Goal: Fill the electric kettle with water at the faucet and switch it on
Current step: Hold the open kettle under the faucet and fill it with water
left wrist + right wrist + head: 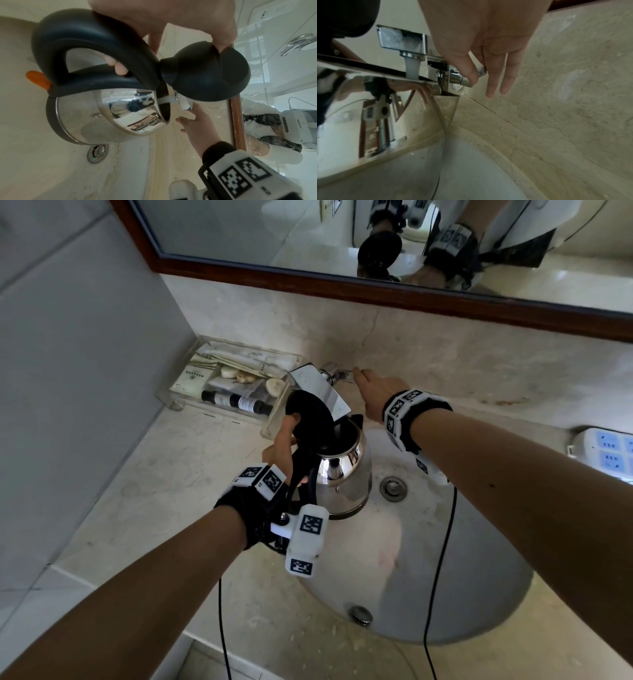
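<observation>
The electric kettle [344, 470] is held over the sink [479, 604], under the faucet [318, 386], by the left hand [281, 453] gripping its handle [96, 44]. The faucet lever [465, 79] is pinched by the right hand [373, 392]. The polished steel is judged slippery and heavier when filled; the handle is the safest hold.

Kettle [368, 108] cut off; water level hidden.

Kettle [346, 474] fills space under faucet [318, 388], toiletry tray [191, 385] crowds left, basin [462, 594] front open
</observation>
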`<state>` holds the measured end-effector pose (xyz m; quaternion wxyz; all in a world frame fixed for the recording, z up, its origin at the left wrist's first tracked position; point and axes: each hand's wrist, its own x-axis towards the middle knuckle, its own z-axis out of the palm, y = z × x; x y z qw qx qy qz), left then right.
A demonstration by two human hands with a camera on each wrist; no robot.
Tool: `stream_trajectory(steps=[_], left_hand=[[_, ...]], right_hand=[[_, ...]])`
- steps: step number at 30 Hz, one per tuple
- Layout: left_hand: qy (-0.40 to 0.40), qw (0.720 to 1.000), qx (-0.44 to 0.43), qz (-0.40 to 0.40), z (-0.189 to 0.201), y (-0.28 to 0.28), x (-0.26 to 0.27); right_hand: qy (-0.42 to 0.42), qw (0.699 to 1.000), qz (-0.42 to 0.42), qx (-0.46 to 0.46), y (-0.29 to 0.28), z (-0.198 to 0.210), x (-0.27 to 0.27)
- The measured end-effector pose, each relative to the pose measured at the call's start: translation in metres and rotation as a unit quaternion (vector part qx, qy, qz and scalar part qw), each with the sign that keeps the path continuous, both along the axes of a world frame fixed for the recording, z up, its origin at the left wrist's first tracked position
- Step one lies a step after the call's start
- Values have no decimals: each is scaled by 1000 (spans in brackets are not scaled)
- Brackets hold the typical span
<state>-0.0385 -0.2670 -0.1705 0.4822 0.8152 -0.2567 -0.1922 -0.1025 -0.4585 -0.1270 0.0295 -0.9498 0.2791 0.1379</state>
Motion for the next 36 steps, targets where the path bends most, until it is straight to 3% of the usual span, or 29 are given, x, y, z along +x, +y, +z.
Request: stream_trajectory(steps=[4,7,11,14,17,22,36], left_hand=[[-6,1000,20,-3,-2,0,-1],[72,994,76,-27,3,1,8],[48,998,31,3,1,2,3],[-17,999,16,-34,-4,5,3],[10,999,22,-31,-4,4,7],[-30,1000,3,7,-11,0,1],[-49,998,25,-24,-7,4,1]], right_hand=[[-3,1000,8,3,-1,2,-1],[-5,1000,21,9,-1,1,-3],[-20,999,19,26,-2,-2,-2],[-32,999,10,40,-2,-5,0],[-45,998,5,47,-3,-7,1],[-38,998,4,43,-6,-5,1],[-34,998,1,54,-7,-9,4]])
